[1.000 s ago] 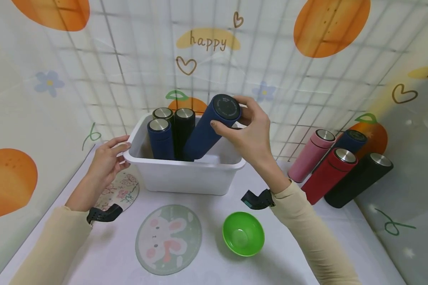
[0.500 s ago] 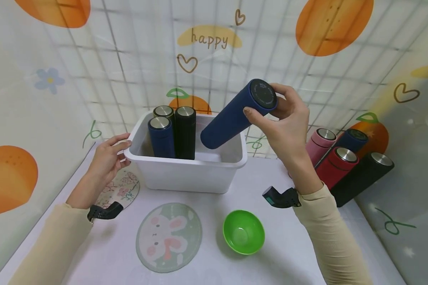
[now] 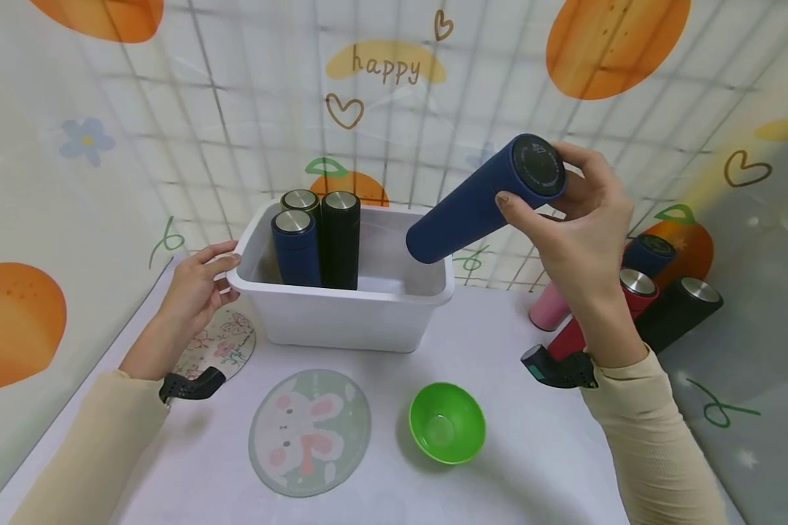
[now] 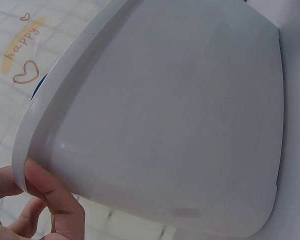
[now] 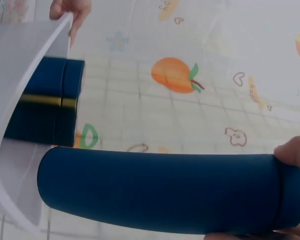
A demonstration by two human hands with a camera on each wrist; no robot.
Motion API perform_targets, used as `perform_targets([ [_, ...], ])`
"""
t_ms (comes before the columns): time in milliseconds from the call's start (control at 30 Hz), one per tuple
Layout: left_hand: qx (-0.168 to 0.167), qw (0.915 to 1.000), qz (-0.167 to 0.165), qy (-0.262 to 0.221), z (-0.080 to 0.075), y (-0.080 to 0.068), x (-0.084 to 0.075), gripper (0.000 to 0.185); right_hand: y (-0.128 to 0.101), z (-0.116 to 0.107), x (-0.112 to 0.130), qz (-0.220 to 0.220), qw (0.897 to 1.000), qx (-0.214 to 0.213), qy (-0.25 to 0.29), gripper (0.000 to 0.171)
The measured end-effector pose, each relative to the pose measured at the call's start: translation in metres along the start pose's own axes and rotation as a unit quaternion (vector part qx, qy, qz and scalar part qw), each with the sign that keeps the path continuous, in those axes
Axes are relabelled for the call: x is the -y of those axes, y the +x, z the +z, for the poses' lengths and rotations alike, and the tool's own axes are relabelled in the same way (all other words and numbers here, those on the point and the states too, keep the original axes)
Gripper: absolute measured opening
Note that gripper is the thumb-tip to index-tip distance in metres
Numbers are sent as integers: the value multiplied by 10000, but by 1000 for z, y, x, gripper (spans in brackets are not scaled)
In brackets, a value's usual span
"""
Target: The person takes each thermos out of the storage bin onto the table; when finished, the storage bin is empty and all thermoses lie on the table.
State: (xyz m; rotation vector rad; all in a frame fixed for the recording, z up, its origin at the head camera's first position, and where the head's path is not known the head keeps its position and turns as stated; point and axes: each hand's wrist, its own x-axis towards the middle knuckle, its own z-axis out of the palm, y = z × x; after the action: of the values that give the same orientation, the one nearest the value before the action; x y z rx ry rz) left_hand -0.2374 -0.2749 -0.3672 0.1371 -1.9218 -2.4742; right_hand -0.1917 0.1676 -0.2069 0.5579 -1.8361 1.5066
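My right hand (image 3: pixel 584 219) grips a dark blue thermos bottle (image 3: pixel 476 208) round its black-topped end. The bottle is tilted, its lower end over the right rim of a white plastic tub (image 3: pixel 341 321). In the right wrist view the same blue thermos (image 5: pixel 160 190) lies across the picture, fingers at its lid end. With thumb and fingers my left hand (image 3: pixel 200 292) pinches the tub's left rim, as the left wrist view shows with the tub's wall (image 4: pixel 165 115). Inside the tub stand a blue thermos (image 3: pixel 295 251), a black thermos (image 3: pixel 341 240) and a dark one (image 3: pixel 300 198) behind.
At the right lean a black bottle (image 3: pixel 679 313), a red bottle (image 3: pixel 637 284), a pink bottle (image 3: pixel 549 306) and another blue bottle (image 3: pixel 649 251), partly behind my right arm. In front are a green bowl (image 3: pixel 446 423), a rabbit mat (image 3: pixel 308 434) and a floral mat (image 3: pixel 226 346).
My right hand has lifted the blue thermos out of the tub and carried it to the right, tilting it further. My left hand has stayed on the rim.
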Motion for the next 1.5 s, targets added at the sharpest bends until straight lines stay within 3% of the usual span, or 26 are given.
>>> perform_targets([
  [200,14,10000,-10,6,0,2,0,53,-1,-15,0,118,9991,-310,-260,50],
  [400,21,10000,-1,-53,-1,1,0,51,-4,-28,-6,392,9928,-620,-952,48],
  [700,36,9999,-2,-153,0,1,-2,50,-16,-38,-39,649,9804,-843,-1660,51],
  [1000,-21,10000,0,47,0,1,-1,50,-28,-49,-75,964,9695,-696,-2142,54],
  [1500,61,9997,-73,-221,1,0,-2,54,-37,-59,-141,1454,9422,-422,-2988,59],
])
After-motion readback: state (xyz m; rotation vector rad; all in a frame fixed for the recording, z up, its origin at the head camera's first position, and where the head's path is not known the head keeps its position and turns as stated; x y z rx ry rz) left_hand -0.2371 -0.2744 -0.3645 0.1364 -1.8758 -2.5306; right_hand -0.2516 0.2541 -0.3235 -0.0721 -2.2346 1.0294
